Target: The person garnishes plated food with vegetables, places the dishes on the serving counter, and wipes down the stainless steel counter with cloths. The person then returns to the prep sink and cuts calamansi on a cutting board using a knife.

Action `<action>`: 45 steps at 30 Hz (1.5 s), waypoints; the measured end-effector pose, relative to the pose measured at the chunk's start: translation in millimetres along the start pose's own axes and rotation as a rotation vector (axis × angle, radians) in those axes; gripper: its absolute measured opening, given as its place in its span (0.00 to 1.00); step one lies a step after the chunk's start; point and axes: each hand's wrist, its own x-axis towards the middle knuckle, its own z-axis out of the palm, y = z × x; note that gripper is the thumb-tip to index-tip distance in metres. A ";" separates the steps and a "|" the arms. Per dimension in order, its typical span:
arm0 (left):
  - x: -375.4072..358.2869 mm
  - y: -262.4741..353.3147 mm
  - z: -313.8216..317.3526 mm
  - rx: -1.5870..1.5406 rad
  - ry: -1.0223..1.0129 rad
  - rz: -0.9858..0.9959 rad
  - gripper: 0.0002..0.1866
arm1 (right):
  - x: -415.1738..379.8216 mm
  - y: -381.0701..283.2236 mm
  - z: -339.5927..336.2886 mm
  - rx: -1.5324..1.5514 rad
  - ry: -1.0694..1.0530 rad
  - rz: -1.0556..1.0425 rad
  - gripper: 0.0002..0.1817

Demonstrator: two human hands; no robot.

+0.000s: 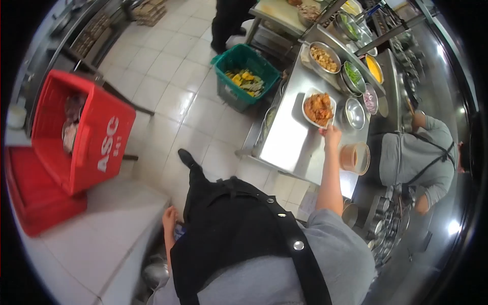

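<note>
Plate: a white plate (318, 108) heaped with orange-brown food sits on the steel counter (290, 145), near its middle.
Right hand: the right hand (332, 135) reaches out on a straight, bare arm from a grey sleeve and touches the plate's near rim; the fingers curl at the edge, but whether they grip it cannot be told.
Left hand: the left hand (169, 218) hangs low at the person's side, well apart from the plate, beside the white ledge (101, 229); how far it is open cannot be told, and nothing shows in it.
Writing: the red crate (81, 132), far from the plate across the tiled floor, reads "ASC" in white, with smaller digits below that are too small to read.
Beside the plate: an empty steel bowl (354, 113) stands just next to it; a tan tub (355, 157) sits near the right hand.
Beyond the plate: steel bowls of chopped food (325, 57) line the counter's far end.
Floor by the plate's counter: a green bin (245, 76) holds yellow and green scraps.
Other person: a co-worker in a grey shirt (414, 155) and dark apron straps stands past the tub.
</note>
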 end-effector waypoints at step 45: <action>802.5 1286.1 173.4 0.540 -0.519 0.643 0.17 | 407.2 -600.6 1035.5 0.171 -0.697 -0.040 0.18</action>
